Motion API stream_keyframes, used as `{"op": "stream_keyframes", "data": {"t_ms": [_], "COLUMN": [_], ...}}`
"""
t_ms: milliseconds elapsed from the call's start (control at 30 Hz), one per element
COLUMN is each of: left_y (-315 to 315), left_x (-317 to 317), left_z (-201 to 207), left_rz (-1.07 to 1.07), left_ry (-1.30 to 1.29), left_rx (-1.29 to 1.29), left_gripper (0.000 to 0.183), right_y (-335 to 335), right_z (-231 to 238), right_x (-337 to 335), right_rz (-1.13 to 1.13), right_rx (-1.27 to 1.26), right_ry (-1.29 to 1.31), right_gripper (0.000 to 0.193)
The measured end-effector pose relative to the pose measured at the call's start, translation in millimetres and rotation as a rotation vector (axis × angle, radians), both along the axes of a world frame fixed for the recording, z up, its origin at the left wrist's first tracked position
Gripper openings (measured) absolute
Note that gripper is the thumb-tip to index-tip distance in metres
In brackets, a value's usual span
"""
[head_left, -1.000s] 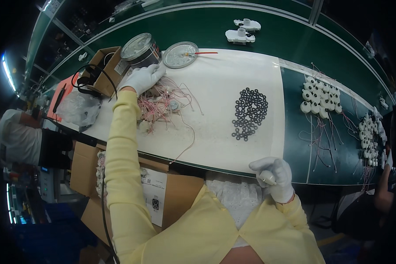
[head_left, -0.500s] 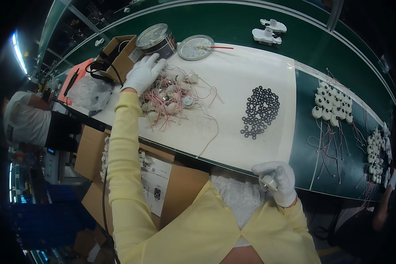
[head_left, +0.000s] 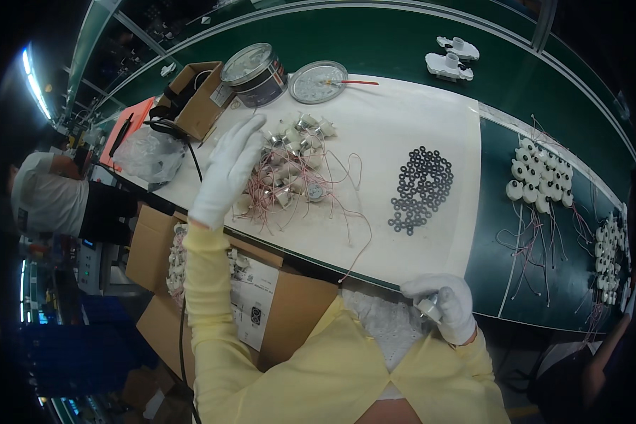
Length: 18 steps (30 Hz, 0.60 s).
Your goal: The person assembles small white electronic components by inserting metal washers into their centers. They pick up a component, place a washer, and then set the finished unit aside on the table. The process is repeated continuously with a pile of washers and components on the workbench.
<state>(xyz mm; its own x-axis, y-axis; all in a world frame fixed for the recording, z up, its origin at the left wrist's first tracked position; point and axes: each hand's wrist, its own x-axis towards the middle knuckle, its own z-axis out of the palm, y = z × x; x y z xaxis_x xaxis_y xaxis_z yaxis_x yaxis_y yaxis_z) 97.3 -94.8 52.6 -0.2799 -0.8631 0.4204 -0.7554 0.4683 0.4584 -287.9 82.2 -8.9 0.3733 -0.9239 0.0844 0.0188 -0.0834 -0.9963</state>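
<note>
My left hand [head_left: 227, 173], in a white glove, lies along the left side of a pile of small motors [head_left: 290, 162] with tangled red and white wires. Its fingers are stretched out flat, and it holds nothing that I can see. Close to my body, past the table's front edge, my right hand [head_left: 456, 307], also gloved, is closed around one small white and metal motor [head_left: 429, 308]. To the right of the pile, a patch of small black rings [head_left: 422, 189] is spread on the white table sheet [head_left: 374, 127].
An open tin [head_left: 254, 76], its round lid [head_left: 318, 81] with a red-handled brush [head_left: 357, 83], and a cardboard box [head_left: 194, 99] stand at the back left. White motors [head_left: 540, 177] sit in rows at right. An open carton [head_left: 297, 311] is below the table edge.
My left hand has drawn nearer along the pile's left side, and its fingers have straightened. The pile and its wires have shifted slightly right and nearer. My right hand still holds the motor.
</note>
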Motion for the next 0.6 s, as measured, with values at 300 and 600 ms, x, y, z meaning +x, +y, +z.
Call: {"op": "stream_keyframes", "data": {"t_ms": [300, 600], "left_y": [8.2, -45.3], "left_x": [77.4, 47.7], "left_z": [-83.4, -49.5], "left_rz": [0.282, 0.322], "left_ry": [-0.315, -0.315], "left_rx": [-0.221, 0.018], "left_gripper": [0.051, 0.051], "right_y": [-1.0, -2.4], "right_z": [2.2, -3.7], "right_x": [3.4, 1.4], "right_rz": [0.025, 0.035], "right_rx": [0.033, -0.073], "right_ry": [0.03, -0.01], "right_gripper": [0.077, 0.059]}}
